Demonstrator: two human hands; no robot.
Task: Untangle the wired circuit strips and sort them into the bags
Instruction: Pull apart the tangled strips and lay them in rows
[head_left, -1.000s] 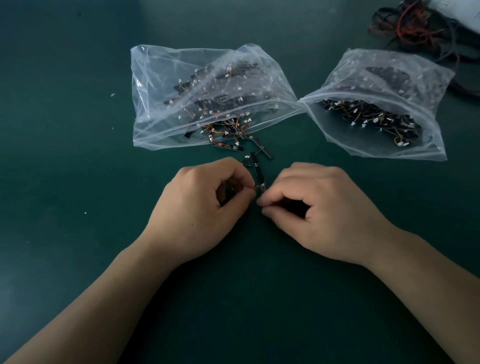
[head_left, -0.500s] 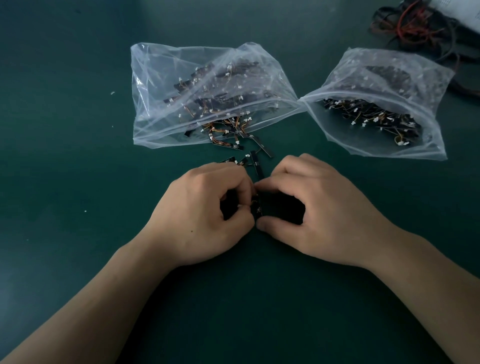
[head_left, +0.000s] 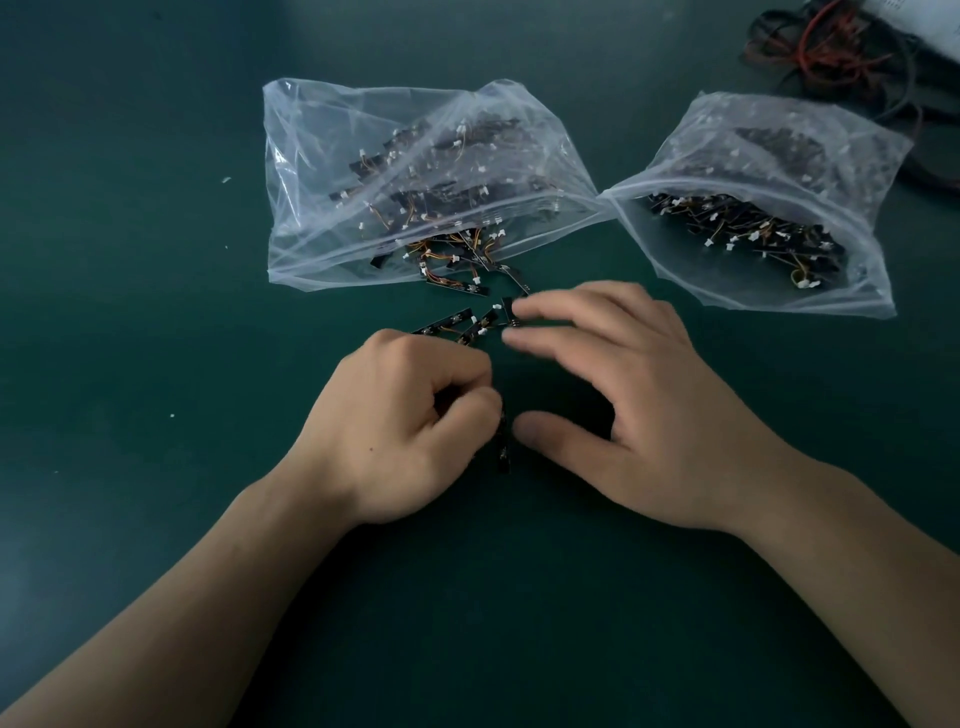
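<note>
My left hand (head_left: 405, 426) is curled, its thumb and fingers pinching a small black circuit strip (head_left: 503, 457) whose end sticks out below the thumb. My right hand (head_left: 628, 405) lies beside it with fingers spread and straight, holding nothing; its blurred fingertips hover by a loose strip (head_left: 510, 310). More wired strips (head_left: 452, 328) lie just beyond my left knuckles. The left clear bag (head_left: 322, 171) holds many strips, and some spill (head_left: 457, 260) from its mouth onto the table. The right clear bag (head_left: 675, 280) also holds strips.
The surface is a dark green mat (head_left: 156, 312) with a few white specks. A tangle of red and black cables (head_left: 831, 52) lies at the far right corner, behind the right bag.
My right hand has let go and spread its fingers, moving away from my left hand. The left hand keeps its pinch on the strip.
</note>
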